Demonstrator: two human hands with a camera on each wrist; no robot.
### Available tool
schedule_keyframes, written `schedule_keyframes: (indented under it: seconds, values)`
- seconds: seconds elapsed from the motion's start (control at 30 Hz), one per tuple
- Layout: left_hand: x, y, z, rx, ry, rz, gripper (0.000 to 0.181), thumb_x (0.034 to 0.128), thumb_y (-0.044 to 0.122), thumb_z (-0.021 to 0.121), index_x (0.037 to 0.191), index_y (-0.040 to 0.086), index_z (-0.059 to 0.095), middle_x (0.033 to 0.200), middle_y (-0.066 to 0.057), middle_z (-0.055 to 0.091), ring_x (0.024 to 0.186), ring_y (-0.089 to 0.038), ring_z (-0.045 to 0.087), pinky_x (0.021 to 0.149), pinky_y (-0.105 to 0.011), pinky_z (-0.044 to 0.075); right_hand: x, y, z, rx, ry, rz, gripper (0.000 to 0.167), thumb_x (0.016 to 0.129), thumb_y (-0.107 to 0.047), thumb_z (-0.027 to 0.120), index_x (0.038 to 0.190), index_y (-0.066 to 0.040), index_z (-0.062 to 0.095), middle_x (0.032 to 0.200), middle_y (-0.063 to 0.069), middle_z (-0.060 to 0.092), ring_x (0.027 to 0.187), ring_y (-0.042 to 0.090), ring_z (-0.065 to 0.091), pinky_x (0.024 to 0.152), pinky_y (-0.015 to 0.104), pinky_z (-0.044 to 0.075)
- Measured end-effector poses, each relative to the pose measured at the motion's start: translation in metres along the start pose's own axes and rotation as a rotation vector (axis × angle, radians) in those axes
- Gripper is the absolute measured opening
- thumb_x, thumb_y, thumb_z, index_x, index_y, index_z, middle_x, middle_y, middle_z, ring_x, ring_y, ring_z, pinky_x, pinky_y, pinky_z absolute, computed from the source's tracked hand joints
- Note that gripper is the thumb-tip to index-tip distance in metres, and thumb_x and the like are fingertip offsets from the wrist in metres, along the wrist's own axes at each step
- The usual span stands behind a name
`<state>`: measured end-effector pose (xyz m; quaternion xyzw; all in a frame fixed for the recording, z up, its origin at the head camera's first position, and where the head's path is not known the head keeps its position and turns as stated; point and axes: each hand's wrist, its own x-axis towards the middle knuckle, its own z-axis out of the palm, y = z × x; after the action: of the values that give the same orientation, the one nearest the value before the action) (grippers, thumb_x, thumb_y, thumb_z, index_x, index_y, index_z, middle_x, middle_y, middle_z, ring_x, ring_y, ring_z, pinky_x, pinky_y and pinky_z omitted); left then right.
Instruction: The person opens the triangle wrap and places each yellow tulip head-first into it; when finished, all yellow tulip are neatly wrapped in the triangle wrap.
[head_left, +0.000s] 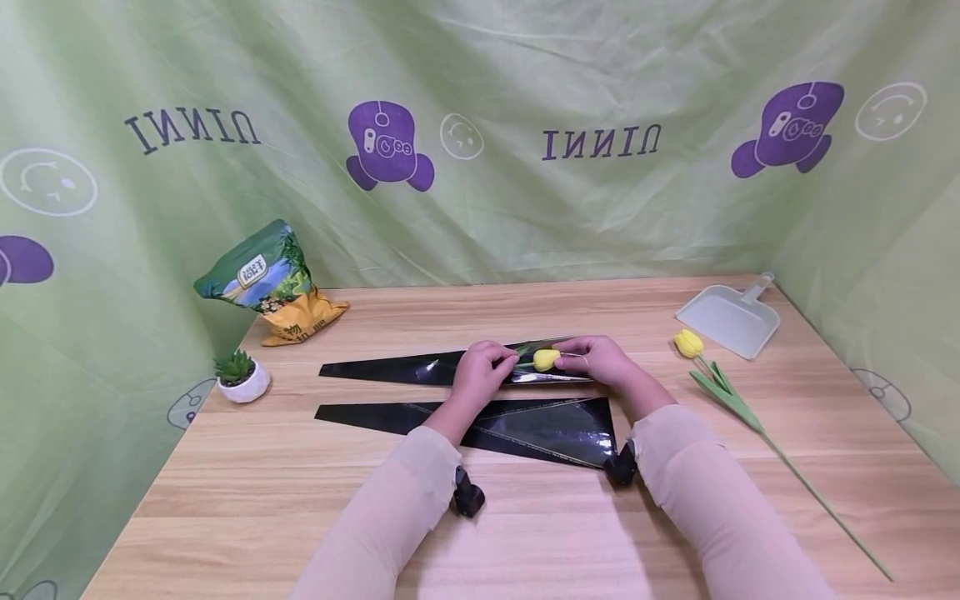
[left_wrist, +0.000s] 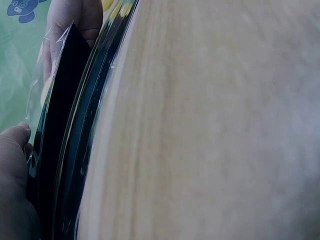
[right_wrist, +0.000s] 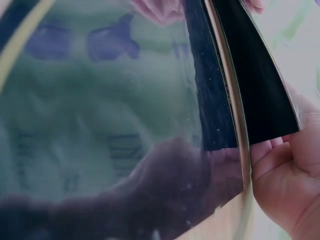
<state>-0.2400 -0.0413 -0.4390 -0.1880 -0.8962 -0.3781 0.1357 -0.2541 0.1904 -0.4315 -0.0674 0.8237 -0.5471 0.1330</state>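
A yellow tulip (head_left: pixel 546 359) lies at the wide end of the farther black flower sleeve (head_left: pixel 405 369). My left hand (head_left: pixel 480 372) pinches the sleeve's edge near the green stem; in the left wrist view the left hand (left_wrist: pixel 15 185) has thumb and finger at its clear film. At the wide end my right hand (head_left: pixel 600 360) grips the sleeve's clear and black edge, just right of the bloom. In the right wrist view, fingers of the right hand (right_wrist: pixel 290 175) lie behind the black panel. Nearer me, a second black sleeve (head_left: pixel 540 429) lies flat.
Another yellow tulip (head_left: pixel 688 342) with a long stem lies on the right of the wooden table (head_left: pixel 247 500). Behind it is a grey dustpan (head_left: pixel 731 321). A small potted plant (head_left: pixel 243 382) and a colourful bag (head_left: pixel 277 283) stand at the left. Green printed cloth (head_left: pixel 487 217) hangs behind.
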Motion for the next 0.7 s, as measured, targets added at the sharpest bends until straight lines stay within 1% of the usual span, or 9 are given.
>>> schedule_keyframes:
  seconds: [0.07,0.13,0.27,0.4,0.47,0.53,0.57,0.63,0.7]
  values:
    - [0.0,0.0,0.0,-0.002,0.001,-0.003,0.015,0.0911,0.019,0.069,0.097,0.009,0.078,0.1,-0.006,0.074,0.103,-0.025,0.065,0.095,-0.036,0.051,0.0,0.0,0.0,-0.014,0.002,0.005,0.047,0.089,-0.012,0.071,0.129,0.007,0.058,0.129,0.025,0.062,0.1,0.007,0.065,0.084,0.011,0.048]
    - [0.0,0.0,0.0,-0.003,0.002,-0.004,0.015,0.0911,0.019,0.069,0.097,0.01,0.078,0.099,-0.005,0.074,0.102,-0.025,0.065,0.094,-0.036,0.051,0.0,0.0,0.0,-0.024,0.0,0.009,0.047,0.089,-0.013,0.071,0.13,0.006,0.057,0.13,0.024,0.061,0.105,0.014,0.065,0.086,0.013,0.048]
    - [0.0,-0.002,0.001,0.002,0.0,-0.005,0.015,0.0914,0.02,0.069,0.097,0.01,0.078,0.099,-0.005,0.074,0.102,-0.025,0.065,0.094,-0.037,0.051,-0.001,-0.002,0.0,-0.043,-0.006,0.009,0.048,0.09,-0.013,0.07,0.132,0.006,0.055,0.133,0.025,0.059,0.12,0.03,0.061,0.095,0.021,0.05]
    - [0.0,-0.004,0.003,0.004,0.001,-0.003,0.016,0.0918,0.021,0.068,0.097,0.01,0.078,0.1,-0.005,0.074,0.102,-0.025,0.065,0.094,-0.037,0.051,-0.003,-0.003,0.0,-0.036,-0.008,0.005,0.05,0.091,-0.012,0.068,0.134,0.006,0.053,0.134,0.027,0.057,0.125,0.036,0.057,0.1,0.027,0.05]
    - [0.0,-0.005,0.003,0.0,0.006,-0.001,0.016,0.0917,0.021,0.068,0.097,0.009,0.078,0.099,-0.005,0.074,0.102,-0.025,0.065,0.094,-0.037,0.051,-0.005,-0.005,-0.001,-0.004,-0.009,0.008,0.05,0.091,-0.01,0.068,0.135,0.008,0.052,0.133,0.027,0.057,0.12,0.03,0.061,0.098,0.024,0.051]
    - [0.0,-0.005,0.004,-0.002,0.012,-0.003,0.016,0.0915,0.02,0.068,0.097,0.009,0.078,0.099,-0.005,0.074,0.102,-0.025,0.065,0.094,-0.037,0.051,-0.007,-0.004,-0.001,0.048,-0.003,0.011,0.05,0.09,-0.007,0.068,0.135,0.009,0.051,0.131,0.028,0.058,0.11,0.019,0.066,0.093,0.02,0.052]
    - [0.0,-0.005,0.004,-0.003,0.014,-0.007,0.016,0.0914,0.02,0.069,0.097,0.009,0.078,0.099,-0.005,0.074,0.102,-0.025,0.066,0.094,-0.037,0.051,-0.008,-0.005,-0.002,0.052,0.004,0.018,0.05,0.09,-0.007,0.068,0.135,0.009,0.051,0.131,0.027,0.059,0.105,0.014,0.067,0.091,0.017,0.052]
    - [0.0,-0.004,0.004,-0.003,0.018,-0.016,0.016,0.0912,0.02,0.069,0.097,0.009,0.078,0.099,-0.005,0.074,0.102,-0.025,0.066,0.095,-0.037,0.051,-0.01,-0.005,-0.004,0.025,0.028,0.031,0.05,0.09,-0.01,0.069,0.134,0.006,0.053,0.129,0.025,0.061,0.095,0.005,0.064,0.086,0.014,0.051]
    - [0.0,-0.004,0.004,0.001,0.022,-0.022,0.015,0.0912,0.02,0.069,0.096,0.01,0.079,0.098,-0.005,0.074,0.102,-0.024,0.066,0.095,-0.037,0.051,-0.011,-0.006,-0.007,-0.02,0.049,0.036,0.049,0.09,-0.013,0.07,0.133,0.004,0.055,0.126,0.024,0.063,0.089,0.002,0.062,0.083,0.014,0.05]
